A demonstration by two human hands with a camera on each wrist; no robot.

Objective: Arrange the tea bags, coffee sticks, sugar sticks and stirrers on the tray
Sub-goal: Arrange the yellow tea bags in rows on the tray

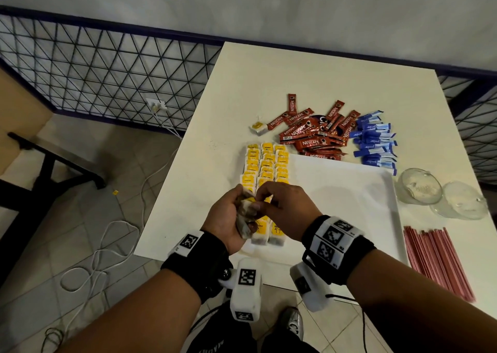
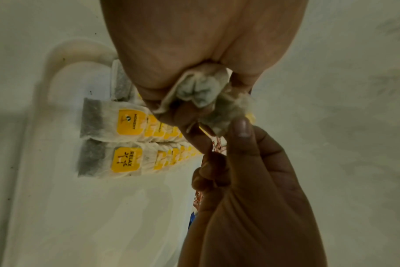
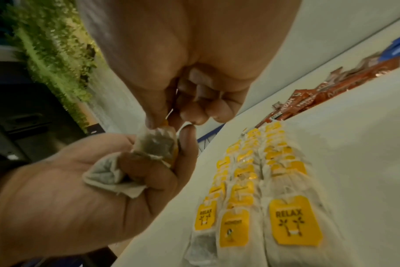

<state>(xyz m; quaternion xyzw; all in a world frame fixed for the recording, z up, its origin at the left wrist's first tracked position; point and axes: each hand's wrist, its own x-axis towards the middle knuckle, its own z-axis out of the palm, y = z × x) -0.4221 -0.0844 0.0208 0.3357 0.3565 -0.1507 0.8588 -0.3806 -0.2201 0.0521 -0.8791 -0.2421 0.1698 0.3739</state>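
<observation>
Tea bags bunched in the left hand (image 1: 228, 218), fingers curled round the bundle (image 3: 117, 173); right hand (image 1: 285, 204) pinches the top bag's tag. Peel one free slowly so strings don't snag, then lay it flat onto the rows (image 1: 266, 164) at the tray's (image 1: 349, 191) left edge.

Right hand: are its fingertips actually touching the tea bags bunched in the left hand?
Touching. The right wrist view shows the right hand pinching the top of the tea bags that the left hand grips; the left wrist view agrees.
</observation>
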